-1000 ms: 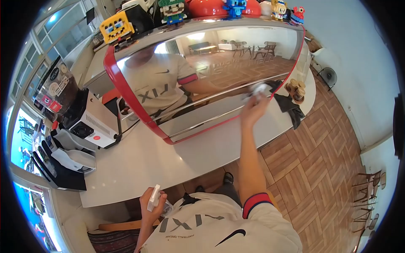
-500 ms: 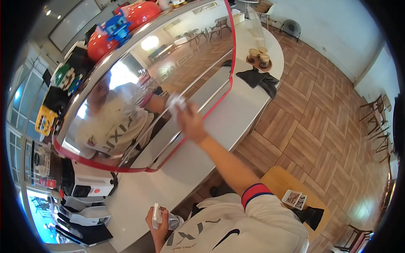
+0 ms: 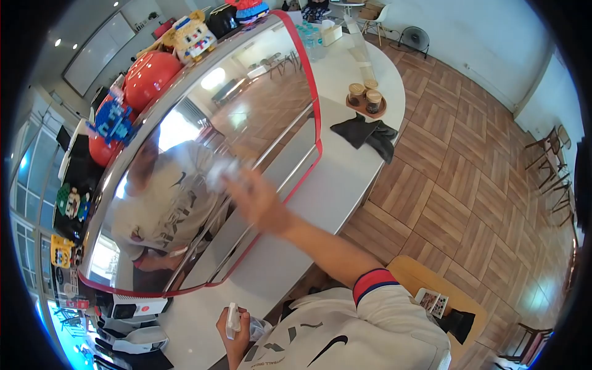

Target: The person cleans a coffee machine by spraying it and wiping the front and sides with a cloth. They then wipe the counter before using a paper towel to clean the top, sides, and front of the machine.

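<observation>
My right hand [image 3: 262, 202] is closed on a crumpled white wad [image 3: 223, 176], tissue or cloth, blurred by motion. It is at the curved glass front [image 3: 185, 185] of a display case with red trim; my reflection shows in the glass. Down by my body, my left hand [image 3: 236, 332] is wrapped around a spray bottle [image 3: 233, 320] with a white spray head and a clear body, partly hidden by the hand and my shirt.
The case stands on a white counter [image 3: 333, 185]. A dark cloth [image 3: 364, 134] and a tray of lidded jars [image 3: 368, 102] lie at its far end. Block figures and red domes [image 3: 151, 77] line the case top. A wooden stool [image 3: 425, 277] is at my right.
My right hand has moved with the white wad from near the lower metal rail up onto the glass. The view has shifted slightly. My left hand keeps its hold on the spray bottle.
</observation>
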`<state>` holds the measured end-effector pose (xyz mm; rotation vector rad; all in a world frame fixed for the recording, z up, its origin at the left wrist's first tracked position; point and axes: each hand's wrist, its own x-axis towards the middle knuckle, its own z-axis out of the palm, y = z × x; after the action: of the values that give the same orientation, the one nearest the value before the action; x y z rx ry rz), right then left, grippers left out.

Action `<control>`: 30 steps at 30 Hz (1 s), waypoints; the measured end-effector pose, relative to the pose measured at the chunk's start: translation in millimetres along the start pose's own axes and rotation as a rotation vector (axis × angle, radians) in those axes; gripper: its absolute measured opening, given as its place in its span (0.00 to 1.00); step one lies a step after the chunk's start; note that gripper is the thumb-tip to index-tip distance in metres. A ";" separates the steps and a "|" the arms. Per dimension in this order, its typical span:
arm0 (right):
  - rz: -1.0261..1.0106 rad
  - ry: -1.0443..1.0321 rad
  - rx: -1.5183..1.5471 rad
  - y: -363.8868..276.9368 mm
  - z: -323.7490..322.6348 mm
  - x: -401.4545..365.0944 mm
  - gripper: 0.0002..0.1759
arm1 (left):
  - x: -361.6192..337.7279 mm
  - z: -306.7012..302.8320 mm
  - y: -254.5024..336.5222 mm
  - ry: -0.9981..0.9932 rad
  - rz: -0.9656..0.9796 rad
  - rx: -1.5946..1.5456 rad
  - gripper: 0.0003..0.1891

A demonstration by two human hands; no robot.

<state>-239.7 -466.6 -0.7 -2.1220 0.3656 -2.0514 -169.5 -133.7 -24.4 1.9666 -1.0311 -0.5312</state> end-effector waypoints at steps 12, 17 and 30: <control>0.636 0.384 -0.253 128.1 -86.4 39.0 0.11 | 11.6 14.9 3.1 -0.034 -0.040 -0.011 0.13; 0.300 0.311 -0.385 132.3 -67.9 24.9 0.15 | 22.8 4.2 0.1 -0.047 0.039 0.009 0.15; 0.270 0.243 -0.367 -27.6 16.3 8.7 0.14 | 11.0 -72.3 -49.5 -0.080 0.065 -0.040 0.12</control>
<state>-221.6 -443.5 14.8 -1.8632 1.0744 -2.2105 -91.4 -92.5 -24.4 1.8835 -1.1213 -0.5939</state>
